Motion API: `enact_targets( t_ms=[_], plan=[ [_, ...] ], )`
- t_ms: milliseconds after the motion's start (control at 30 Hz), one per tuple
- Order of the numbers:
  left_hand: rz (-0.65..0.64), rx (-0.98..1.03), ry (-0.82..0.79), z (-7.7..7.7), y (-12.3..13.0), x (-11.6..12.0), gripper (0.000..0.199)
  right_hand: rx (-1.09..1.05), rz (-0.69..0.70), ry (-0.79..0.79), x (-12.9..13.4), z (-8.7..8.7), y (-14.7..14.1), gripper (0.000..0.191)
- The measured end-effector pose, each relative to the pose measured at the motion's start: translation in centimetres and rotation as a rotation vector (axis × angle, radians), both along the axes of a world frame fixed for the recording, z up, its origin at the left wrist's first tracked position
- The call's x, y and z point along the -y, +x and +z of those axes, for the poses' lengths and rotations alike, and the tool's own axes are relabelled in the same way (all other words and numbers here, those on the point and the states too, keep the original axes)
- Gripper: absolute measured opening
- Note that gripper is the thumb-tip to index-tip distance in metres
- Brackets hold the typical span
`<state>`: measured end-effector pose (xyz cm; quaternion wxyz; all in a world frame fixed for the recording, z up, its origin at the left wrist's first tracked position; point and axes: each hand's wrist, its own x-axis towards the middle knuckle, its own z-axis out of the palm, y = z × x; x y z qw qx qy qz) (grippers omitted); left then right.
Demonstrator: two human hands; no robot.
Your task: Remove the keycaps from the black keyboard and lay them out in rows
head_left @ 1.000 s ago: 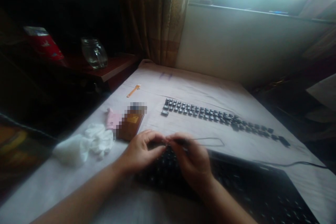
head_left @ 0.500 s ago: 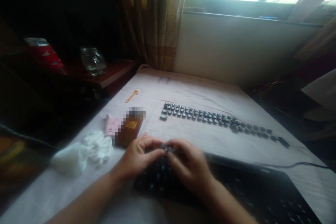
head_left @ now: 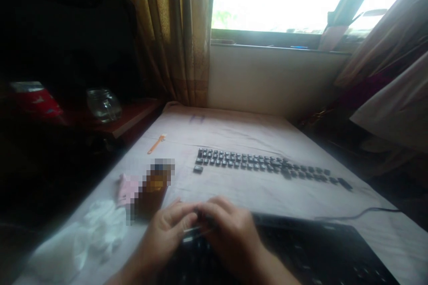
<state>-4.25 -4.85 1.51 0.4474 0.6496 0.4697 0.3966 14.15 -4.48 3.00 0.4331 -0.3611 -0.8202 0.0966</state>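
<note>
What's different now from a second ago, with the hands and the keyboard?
The camera tipped up, so everything sits lower and more window shows. The wire loop that poked out past the right hand isn't visible there now; whether it was let go is hidden. The left hand stays close to the right, over the keyboard. The loose keys stay in their rows.

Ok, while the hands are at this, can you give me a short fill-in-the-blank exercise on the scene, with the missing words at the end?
1. The left hand and right hand meet over the black ____.
2. Between the keycaps and the jar, the ____ is farther from the hands.
3. In the picture, the gold curtain hangs to the ____ of the window.

Missing words: keyboard; jar; left.
</note>
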Motion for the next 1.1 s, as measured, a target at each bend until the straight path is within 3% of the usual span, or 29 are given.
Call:
enact_targets(
  t_ms=[133,233,300,367,467,633,833,1100],
  plan=[
    [-0.009,-0.007,-0.011,-0.3,0.0,-0.1,0.028,0.056,-0.035,0.012,-0.1,0.2,0.0,0.012],
    [0.071,-0.028,0.053,-0.5,-0.3,-0.2,0.035,0.057,-0.083,-0.068,-1.7,0.6,0.8,0.015],
    [0.142,-0.063,0.104,-0.6,-0.5,-0.3,0.037,0.044,-0.153,-0.217,-3.7,1.1,1.5,0.015],
    [0.194,-0.095,0.167,-0.8,-0.8,-0.5,0.035,0.037,-0.273,-0.481,-6.0,1.6,1.9,0.016],
    [0.258,-0.144,0.340,-0.8,-1.1,-1.0,0.027,0.066,-0.360,-0.607,-9.3,1.5,1.7,0.016],
    [0.336,-0.219,0.508,-0.9,-1.5,-1.7,0.021,0.144,-0.461,-0.661,-11.9,-0.1,0.5,0.019],
    [0.334,-0.256,0.548,-1.2,-1.6,-1.7,0.020,0.198,-0.505,-0.672,-12.4,-1.2,-0.1,0.018],
    [0.310,-0.289,0.560,-1.5,-1.7,-1.8,0.020,0.236,-0.513,-0.668,-12.4,-1.3,-0.2,0.021]
  ],
)
